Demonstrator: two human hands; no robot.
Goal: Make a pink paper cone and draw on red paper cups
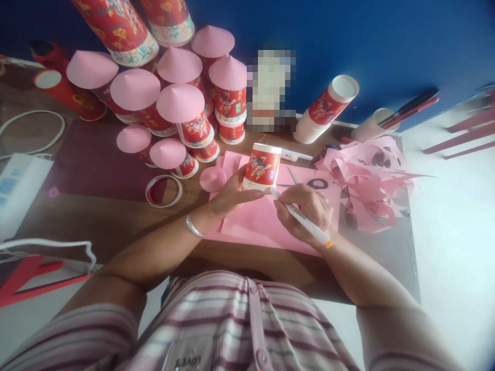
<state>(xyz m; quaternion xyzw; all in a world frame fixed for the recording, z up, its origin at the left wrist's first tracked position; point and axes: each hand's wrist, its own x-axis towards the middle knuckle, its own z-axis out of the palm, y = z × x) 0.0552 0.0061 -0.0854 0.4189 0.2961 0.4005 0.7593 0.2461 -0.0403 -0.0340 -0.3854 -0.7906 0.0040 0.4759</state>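
My left hand (232, 196) is closed around the side of a red printed paper cup (263, 166), its thumb along the white lower band. Between the fingers of my right hand (305, 211) is a white marker (309, 225) with an orange end. Its tip is at the cup's lower edge, near my left thumb; whether it touches cannot be made out. Below both hands lie pink paper sheets (251, 221). Scissors (317, 183) rest on the sheets, partly hidden behind the cup and my right hand. A small pink paper cone (213, 179) lies left of the cup.
Several red cups with pink cone tops (180, 103) stand at the back left. Curled pink paper scraps (371, 180) pile up at the right. A tape roll (163, 191) lies at the left; a stack of cups (327, 108) and a pen holder (375, 123) stand at the back right.
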